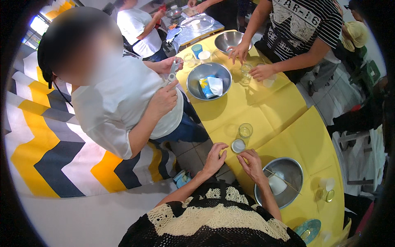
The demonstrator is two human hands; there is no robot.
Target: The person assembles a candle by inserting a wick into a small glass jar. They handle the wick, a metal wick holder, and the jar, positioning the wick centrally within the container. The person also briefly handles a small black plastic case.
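The table (284, 119) is covered in plain bright yellow. On it stand silver metal bowls: the near one (288, 168) holds a white cup, the middle one (197, 78) a blue and yellow packet beside a white one. A small glass jar (238, 145) near the hands holds white. On the left, the floor mat (45, 152) has a zigzag pattern of yellow, grey, dark blue and white. The near person's sleeves (214, 210) are black and cream crochet. The far right person's shirt (304, 24) is black with white stripes.
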